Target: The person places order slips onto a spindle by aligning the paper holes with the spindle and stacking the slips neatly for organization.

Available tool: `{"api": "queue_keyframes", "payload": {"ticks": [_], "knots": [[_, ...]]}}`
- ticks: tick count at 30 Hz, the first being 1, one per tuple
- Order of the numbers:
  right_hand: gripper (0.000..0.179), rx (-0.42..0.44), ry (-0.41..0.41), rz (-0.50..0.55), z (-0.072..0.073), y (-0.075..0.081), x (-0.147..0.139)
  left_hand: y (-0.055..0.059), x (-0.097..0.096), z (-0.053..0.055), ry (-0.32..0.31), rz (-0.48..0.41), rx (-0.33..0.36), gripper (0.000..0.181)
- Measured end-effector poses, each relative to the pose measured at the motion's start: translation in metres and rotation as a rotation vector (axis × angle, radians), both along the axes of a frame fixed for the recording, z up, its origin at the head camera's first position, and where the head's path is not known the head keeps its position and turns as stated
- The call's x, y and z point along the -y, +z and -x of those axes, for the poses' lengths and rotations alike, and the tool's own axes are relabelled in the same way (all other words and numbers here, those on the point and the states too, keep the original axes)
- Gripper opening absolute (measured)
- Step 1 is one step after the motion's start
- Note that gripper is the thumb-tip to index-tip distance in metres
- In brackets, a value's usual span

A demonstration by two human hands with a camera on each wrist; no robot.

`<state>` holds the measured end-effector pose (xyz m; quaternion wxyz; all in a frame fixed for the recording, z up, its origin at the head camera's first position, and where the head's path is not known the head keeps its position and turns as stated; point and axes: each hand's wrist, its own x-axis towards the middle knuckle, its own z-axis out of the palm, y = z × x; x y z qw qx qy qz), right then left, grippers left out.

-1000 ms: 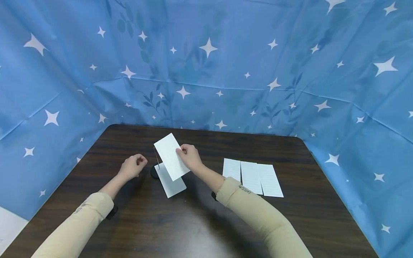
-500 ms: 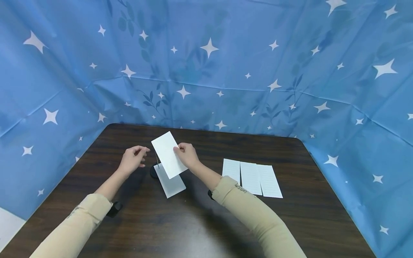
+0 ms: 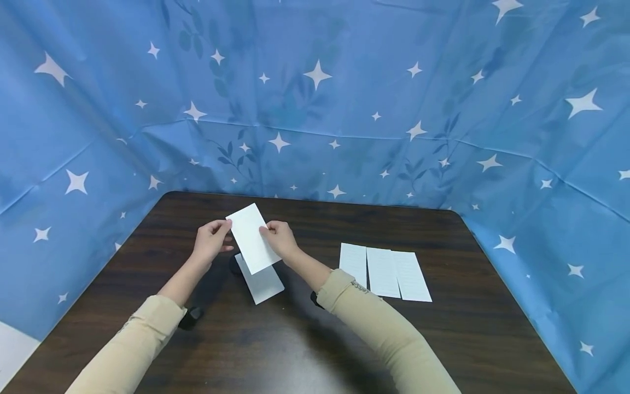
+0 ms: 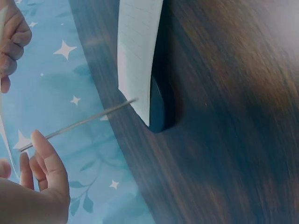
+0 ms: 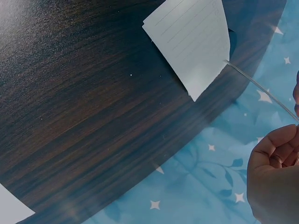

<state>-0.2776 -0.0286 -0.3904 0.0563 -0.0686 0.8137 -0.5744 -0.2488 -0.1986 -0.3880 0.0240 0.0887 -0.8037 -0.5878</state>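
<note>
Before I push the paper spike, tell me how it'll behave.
Could tip under a high push: the thin rod stands well above the black base. Probably slides rather than rolls, since that base sits flat. The lined paper, apparently pierced near its end, may swing.

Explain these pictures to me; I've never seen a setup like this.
There is no robot here, just a person working bare-handed. The wide picture is taken from the head, looking forward and down; the two closer ones are taken from the wrists, one each. On the dark table stands a black base with a thin rod, which appears to pass through lined paper near its edge. Three lined sheets lie off to the right. The right hand holds a white sheet in the air; the left hand is at its corner, though whether it pinches is hard to tell.
</note>
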Motion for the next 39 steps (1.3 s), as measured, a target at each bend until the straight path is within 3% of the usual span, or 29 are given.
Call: {"api": "queue_keyframes", "payload": {"ticks": [4, 8, 14, 22, 39], "knots": [[0.025, 0.022, -0.012, 0.001, 0.001, 0.0, 0.002, 0.0, -0.005, 0.004, 0.05, -0.052, -0.012, 0.047], [0.025, 0.039, -0.03, 0.003, 0.001, -0.003, 0.003, -0.001, -0.009, 0.008, 0.089, -0.022, -0.018, 0.04], [0.024, 0.053, -0.043, 0.003, 0.001, -0.008, 0.003, -0.004, -0.015, 0.011, 0.103, 0.049, -0.006, 0.034], [0.025, 0.047, -0.044, 0.002, 0.0, -0.011, 0.001, -0.001, -0.02, 0.005, 0.14, -0.045, -0.026, 0.031], [0.026, 0.036, -0.02, 0.016, -0.004, -0.011, 0.005, -0.003, -0.017, 0.006, 0.16, -0.057, 0.03, 0.04]]}}
